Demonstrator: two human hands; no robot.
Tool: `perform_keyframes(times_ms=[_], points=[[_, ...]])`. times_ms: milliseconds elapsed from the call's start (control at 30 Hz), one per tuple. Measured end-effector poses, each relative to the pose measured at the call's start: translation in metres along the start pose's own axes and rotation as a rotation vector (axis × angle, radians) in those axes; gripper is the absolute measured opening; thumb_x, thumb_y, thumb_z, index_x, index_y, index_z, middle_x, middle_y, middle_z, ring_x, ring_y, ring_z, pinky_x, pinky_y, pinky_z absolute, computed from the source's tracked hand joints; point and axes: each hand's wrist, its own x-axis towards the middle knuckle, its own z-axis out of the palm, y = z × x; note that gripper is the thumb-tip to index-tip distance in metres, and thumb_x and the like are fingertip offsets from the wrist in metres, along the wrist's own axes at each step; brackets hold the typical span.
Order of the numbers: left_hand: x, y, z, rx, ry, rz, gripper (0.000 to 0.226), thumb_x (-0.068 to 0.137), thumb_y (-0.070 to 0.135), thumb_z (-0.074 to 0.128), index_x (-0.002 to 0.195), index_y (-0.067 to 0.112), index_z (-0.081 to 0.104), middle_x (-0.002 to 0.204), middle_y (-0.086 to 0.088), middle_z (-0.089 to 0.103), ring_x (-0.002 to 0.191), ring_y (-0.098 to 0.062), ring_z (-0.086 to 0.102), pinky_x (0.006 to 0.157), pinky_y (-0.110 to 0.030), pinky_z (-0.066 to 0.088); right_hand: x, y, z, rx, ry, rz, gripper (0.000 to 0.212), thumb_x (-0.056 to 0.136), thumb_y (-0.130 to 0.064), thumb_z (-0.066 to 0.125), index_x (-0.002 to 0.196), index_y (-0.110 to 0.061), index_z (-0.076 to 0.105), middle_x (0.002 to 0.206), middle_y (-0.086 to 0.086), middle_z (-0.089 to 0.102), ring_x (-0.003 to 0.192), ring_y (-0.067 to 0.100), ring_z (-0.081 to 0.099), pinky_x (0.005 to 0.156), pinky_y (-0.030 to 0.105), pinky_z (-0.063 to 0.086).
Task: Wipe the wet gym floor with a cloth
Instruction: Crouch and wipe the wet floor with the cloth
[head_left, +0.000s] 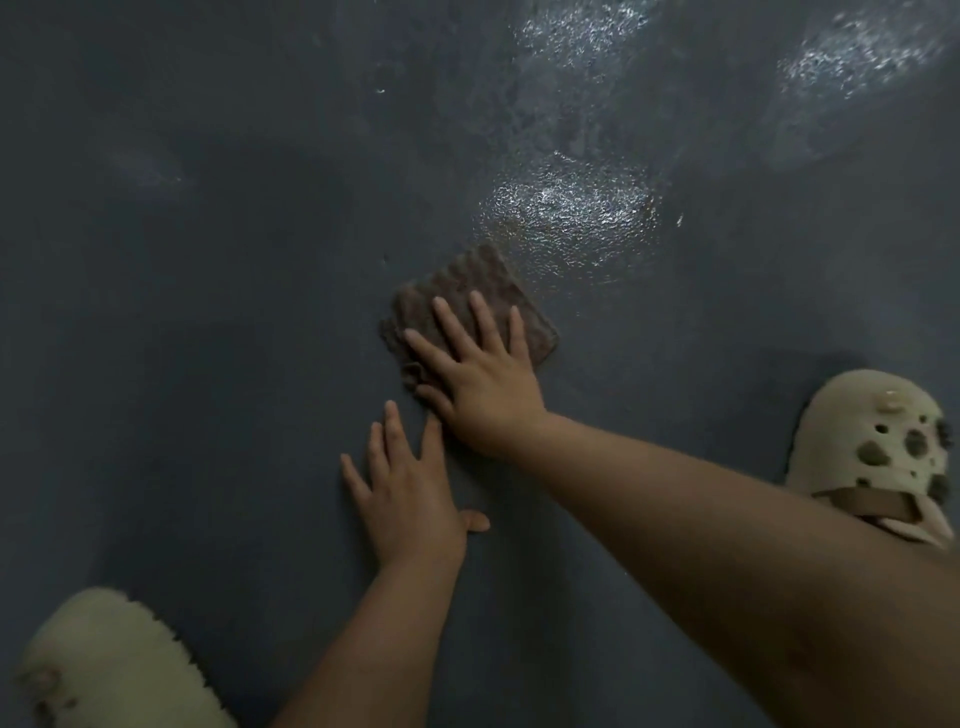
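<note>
Right hand (480, 379) flat on brown cloth (483, 293), fingers straight, pressing — likely to soak water, not gripping. Cloth lies on dark floor (208, 312), far corner touching glistening wet patch (566, 218). Left hand (410, 493) just behind cloth, palm down, fingers spread, holding nothing — seemingly bracing. Beyond cloth, more wet sheen; open floor left of it. Clog (878, 452) well right.
</note>
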Motion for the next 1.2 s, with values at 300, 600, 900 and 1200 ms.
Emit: perform_keyframes(times_ms=[300, 600, 900, 1200], points=[[0.002, 0.009, -0.008, -0.012, -0.035, -0.016, 0.12, 0.066, 0.051, 0.078, 0.15, 0.026, -0.004, 0.157, -0.013, -0.015, 0.146, -0.03, -0.004, 0.115, -0.048, -0.005, -0.019, 0.141, -0.031, 0.03, 0.149, 0.436, 0.053, 0.095, -0.051, 0.033, 0.146, -0.037, 0.03, 0.158, -0.002, 0.015, 0.146, 0.028, 0.008, 0.115, 0.046, 0.004], [0.005, 0.009, -0.008, -0.095, -0.045, -0.011, 0.122, 0.062, 0.045, 0.082, 0.15, 0.025, -0.001, 0.157, -0.011, -0.016, 0.146, -0.029, -0.006, 0.116, -0.047, 0.002, -0.058, 0.086, -0.005, 0.155, 0.185, 0.68, 0.05, 0.097, -0.041, 0.036, 0.146, -0.036, 0.029, 0.159, 0.002, 0.014, 0.146, 0.03, 0.004, 0.114, 0.049, -0.004], [0.008, 0.008, -0.003, -0.209, -0.014, -0.005, 0.121, 0.062, 0.037, 0.085, 0.151, 0.025, 0.003, 0.157, -0.011, -0.018, 0.146, -0.031, -0.007, 0.117, -0.043, 0.009, -0.145, -0.016, 0.043, 0.085, 0.118, 0.367, 0.048, 0.089, -0.046, 0.036, 0.136, -0.037, 0.04, 0.145, 0.005, 0.045, 0.135, 0.034, 0.026, 0.11, 0.052, 0.007], [0.01, 0.008, -0.003, -0.246, -0.027, -0.012, 0.124, 0.06, 0.032, 0.087, 0.151, 0.024, 0.003, 0.156, -0.011, -0.02, 0.145, -0.031, -0.01, 0.117, -0.044, 0.007, -0.047, 0.13, -0.02, 0.025, 0.125, 0.406, 0.052, 0.093, -0.048, 0.032, 0.144, -0.037, 0.034, 0.158, 0.002, 0.019, 0.145, 0.034, 0.01, 0.114, 0.053, 0.002]])
